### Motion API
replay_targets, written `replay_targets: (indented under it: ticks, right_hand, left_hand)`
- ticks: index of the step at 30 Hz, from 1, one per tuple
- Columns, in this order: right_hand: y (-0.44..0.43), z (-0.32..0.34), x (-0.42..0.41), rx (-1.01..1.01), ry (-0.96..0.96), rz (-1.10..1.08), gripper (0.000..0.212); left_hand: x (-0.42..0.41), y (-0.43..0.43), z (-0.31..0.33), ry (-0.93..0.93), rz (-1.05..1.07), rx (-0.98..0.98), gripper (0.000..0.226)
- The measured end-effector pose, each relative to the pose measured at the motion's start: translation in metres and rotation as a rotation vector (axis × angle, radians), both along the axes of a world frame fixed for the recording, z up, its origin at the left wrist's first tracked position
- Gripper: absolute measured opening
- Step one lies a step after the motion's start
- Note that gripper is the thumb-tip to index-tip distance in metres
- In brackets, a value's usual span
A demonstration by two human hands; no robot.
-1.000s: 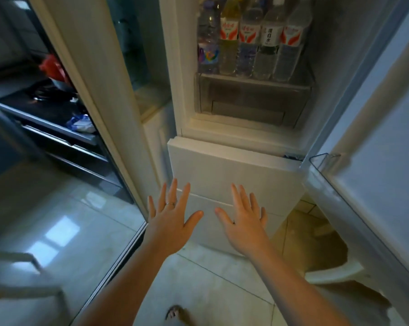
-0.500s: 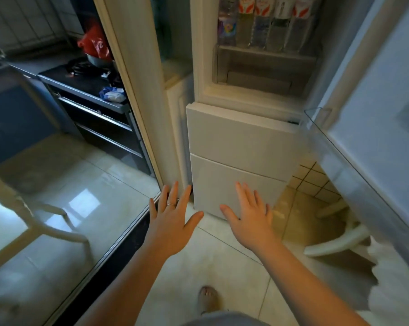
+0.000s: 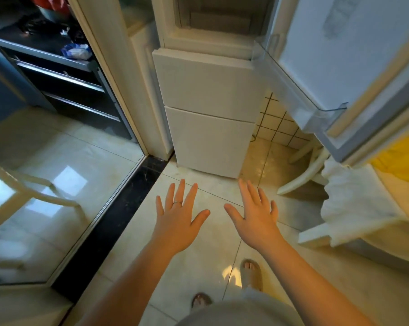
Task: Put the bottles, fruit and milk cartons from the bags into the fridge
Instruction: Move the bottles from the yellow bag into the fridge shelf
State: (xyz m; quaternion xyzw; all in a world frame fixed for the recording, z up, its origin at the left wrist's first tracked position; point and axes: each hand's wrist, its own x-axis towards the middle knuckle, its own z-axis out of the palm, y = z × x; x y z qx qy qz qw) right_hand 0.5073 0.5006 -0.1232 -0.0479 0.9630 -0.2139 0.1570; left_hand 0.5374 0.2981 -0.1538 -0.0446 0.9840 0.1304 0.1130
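Note:
The white fridge (image 3: 208, 83) stands straight ahead, its two lower drawers closed and its upper compartment open. The upper door (image 3: 335, 55) hangs open to the right, with a clear door shelf (image 3: 316, 114) along its bottom. My left hand (image 3: 178, 220) and my right hand (image 3: 255, 217) are stretched out side by side above the floor tiles, palms down, fingers spread, holding nothing. A ring sits on my left hand. No bottles, fruit or cartons show in this view.
A glass sliding door (image 3: 57, 184) with a black threshold (image 3: 118, 217) runs along the left; behind it is a dark counter with drawers (image 3: 57, 74). A white chair (image 3: 354, 208) with a cloth stands at the right under the open door. My feet (image 3: 250, 274) are on the tiles.
The view has tilted down and pulled back: the bottles in the fridge have left the frame, the floor and my feet have come in. Both hands stay spread and empty.

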Motion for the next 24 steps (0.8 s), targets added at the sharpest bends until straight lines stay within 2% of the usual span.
replay_targets:
  ticks: [10,20,24]
  right_hand:
    - [0.151,-0.013,0.046,0.026,-0.027,-0.085,0.075]
    - [0.374,-0.018,0.067,0.013,0.008,-0.111,0.072]
    - [0.451,-0.017,0.074,0.032,0.024,-0.121,0.07]
  left_hand:
    - [0.039,0.156,-0.003,-0.102,-0.075,0.13,0.086]
    - [0.056,0.375,-0.011,-0.084,-0.061,0.151,0.089]
    - [0.058,0.454,-0.012,-0.071,-0.089,0.183,0.084]
